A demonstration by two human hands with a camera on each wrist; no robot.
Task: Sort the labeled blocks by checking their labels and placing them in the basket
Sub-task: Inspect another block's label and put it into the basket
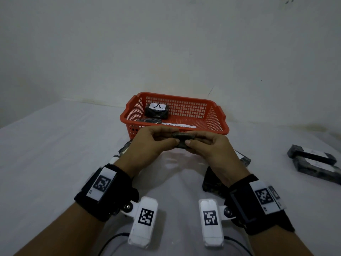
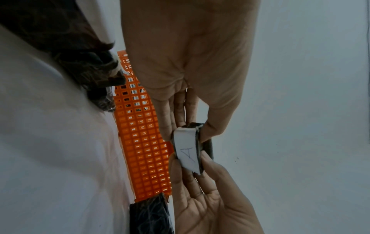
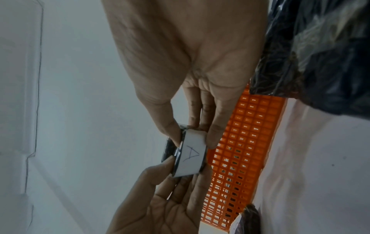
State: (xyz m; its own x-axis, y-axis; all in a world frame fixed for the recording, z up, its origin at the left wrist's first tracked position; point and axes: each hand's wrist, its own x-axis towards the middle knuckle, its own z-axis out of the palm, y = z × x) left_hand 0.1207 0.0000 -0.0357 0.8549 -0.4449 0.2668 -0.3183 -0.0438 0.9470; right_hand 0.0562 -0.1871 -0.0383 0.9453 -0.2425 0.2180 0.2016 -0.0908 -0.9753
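The block you are checking sits between your two hands, lifted off the table just in front of the near wall of the basket. It is dark and wrapped, and the wrist views show a white label on its underside with a handwritten "A". Your left hand pinches one end of it between thumb and fingers, and your right hand pinches the other end the same way, so both hands are closed on this one block. In the head view only its dark top edge shows between your fingertips; the label faces down, away from you.

The basket is red-orange plastic mesh and stands on the table right behind your hands. Inside it, toward the back left, lies another dark block with a white "A" label facing up. A second dark block lies in front of that one, and a white paper strip with writing too small to read lies on the basket floor near the front wall.

More dark blocks lie on the table under and beside your hands: one by your left hand, one under your right wrist, one just right of your right hand. Two more blocks lie together well off to your right, white labels up, unreadable.
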